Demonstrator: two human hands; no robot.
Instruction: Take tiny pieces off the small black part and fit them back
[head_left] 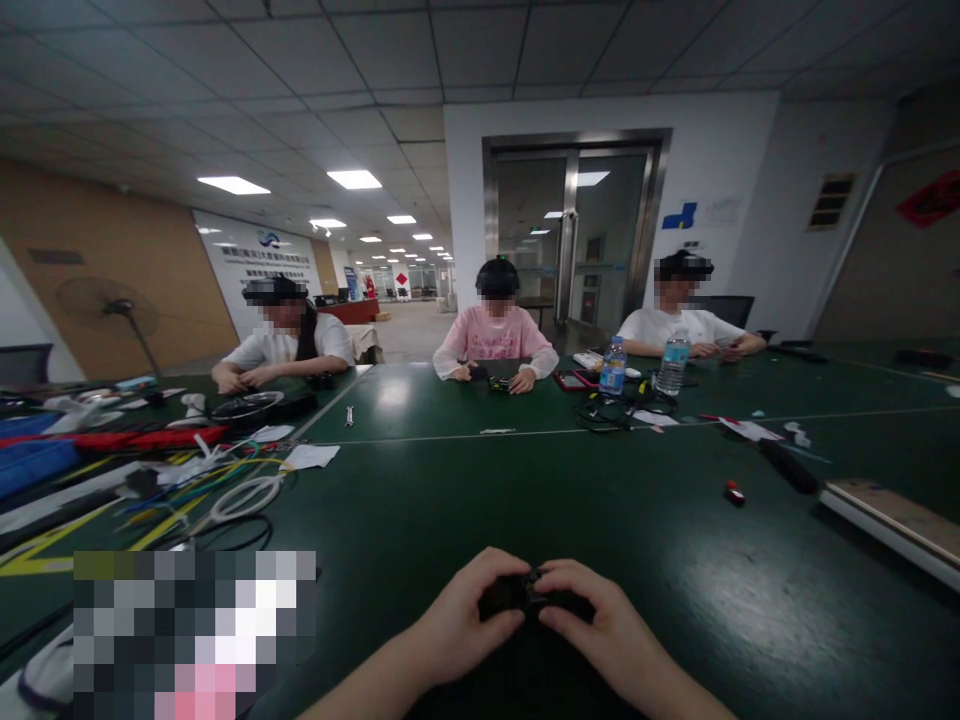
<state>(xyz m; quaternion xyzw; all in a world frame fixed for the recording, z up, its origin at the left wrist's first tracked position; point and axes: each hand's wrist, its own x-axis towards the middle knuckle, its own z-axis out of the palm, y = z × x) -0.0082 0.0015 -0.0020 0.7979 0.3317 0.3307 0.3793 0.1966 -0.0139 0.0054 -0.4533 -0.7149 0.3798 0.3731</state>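
Green tabletop [420, 490] spreads across the lower frame. At bottom centre, your left hand [456, 618] and right hand [604, 622] grip a small black object [532, 593] between thumbs and fingers, probably to steady both sides; cables [246, 499] at left and bottles [613, 371] right of centre sit apart, perhaps leaving you room.

A wide dark-green counter [420, 500] spreads beneath a tiled ceiling [487, 50] set with bright panel lights [354, 180]. At the back, steel-framed glass doors [611, 245] stand in a white wall [465, 220]; at the left, a standing fan [118, 306] fronts a brown wall [161, 255] next to a white signboard [259, 262]. Between them a pale floor [411, 330] runs into a long lit hall, its far end perhaps holding desks, too small to tell.
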